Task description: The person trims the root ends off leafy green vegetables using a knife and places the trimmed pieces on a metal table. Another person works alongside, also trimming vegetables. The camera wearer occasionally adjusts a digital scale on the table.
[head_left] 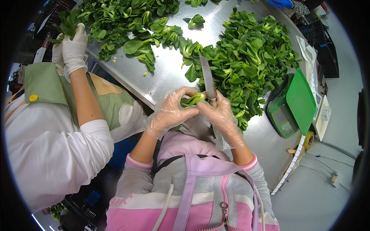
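Note:
Both my hands wear clear plastic gloves and meet over the near edge of a metal table (127, 75). Between the fingers of my left hand (172, 111) is a small head of green bok choy (192, 100), its pale base turned to the right. My right hand (221, 115) grips the handle of a knife (208, 76), whose stained blade points up and away from me; its thumb is at the base of the bok choy. Just beyond my hands lies a large heap of bok choy (245, 57). A single head (196, 21) lies apart on the metal.
At my left a co-worker in white gloves (75, 47) holds greens beside another heap of bok choy (115, 20). A green scale (284, 112) stands on the right, near a roll of tape (309, 139). A blue-gloved hand (280, 3) shows at the far edge. Black crates (321, 49) stand beyond the table.

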Tool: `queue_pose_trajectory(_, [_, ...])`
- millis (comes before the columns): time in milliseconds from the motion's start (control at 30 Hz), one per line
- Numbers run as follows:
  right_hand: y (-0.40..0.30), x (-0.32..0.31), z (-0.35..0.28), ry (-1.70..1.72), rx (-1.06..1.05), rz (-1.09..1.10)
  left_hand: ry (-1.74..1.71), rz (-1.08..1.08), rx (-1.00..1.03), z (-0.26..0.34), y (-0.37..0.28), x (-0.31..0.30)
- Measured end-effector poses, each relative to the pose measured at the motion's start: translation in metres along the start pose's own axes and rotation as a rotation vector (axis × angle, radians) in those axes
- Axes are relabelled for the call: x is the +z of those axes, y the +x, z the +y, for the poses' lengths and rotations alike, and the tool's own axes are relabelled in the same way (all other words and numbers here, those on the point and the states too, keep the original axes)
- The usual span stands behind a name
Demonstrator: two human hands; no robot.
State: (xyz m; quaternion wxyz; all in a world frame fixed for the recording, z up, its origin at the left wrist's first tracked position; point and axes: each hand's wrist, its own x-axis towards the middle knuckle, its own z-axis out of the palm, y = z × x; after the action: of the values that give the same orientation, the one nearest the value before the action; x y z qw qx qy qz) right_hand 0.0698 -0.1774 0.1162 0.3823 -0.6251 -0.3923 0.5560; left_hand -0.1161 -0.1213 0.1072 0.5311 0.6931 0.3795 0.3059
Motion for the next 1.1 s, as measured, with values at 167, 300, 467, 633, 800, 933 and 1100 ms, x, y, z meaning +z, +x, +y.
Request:
queue_pose_trajectory(167, [-0.007, -0.003, -0.006, 0.058, 0.013, -0.055, -0.130, -0.191, -0.182, -0.006, 0.005, -0.005])
queue_pose_trajectory(300, [-0.012, -0.015, -0.019, -0.193, 0.124, -0.153, -0.218, -0.326, -0.339, -0.008, 0.004, -0.010])
queue_pose_trajectory(467, [-0.019, -0.028, -0.017, -0.348, 0.183, -0.148, -0.461, 0.034, -0.417, -0.010, 0.001, -0.031])
queue_pose_trajectory(633, [-0.004, -0.075, -0.018, 0.115, -0.054, 0.487, 0.351, -0.021, -0.518, -0.024, 0.001, -0.029])
queue_pose_trajectory(800, [-0.013, -0.106, -0.009, 0.017, -0.210, 0.701, 0.799, -0.333, -0.300, -0.045, -0.020, 0.002])
queue_pose_trajectory(933, [-0.030, -0.100, 0.013, 0.048, -0.163, 0.590, 0.707, -0.397, -0.456, -0.055, -0.008, -0.002])
queue_pose_trajectory(1100, [-0.039, -0.095, 0.030, 0.058, -0.158, 0.568, 0.825, 0.823, -0.080, -0.047, 0.086, -0.060])
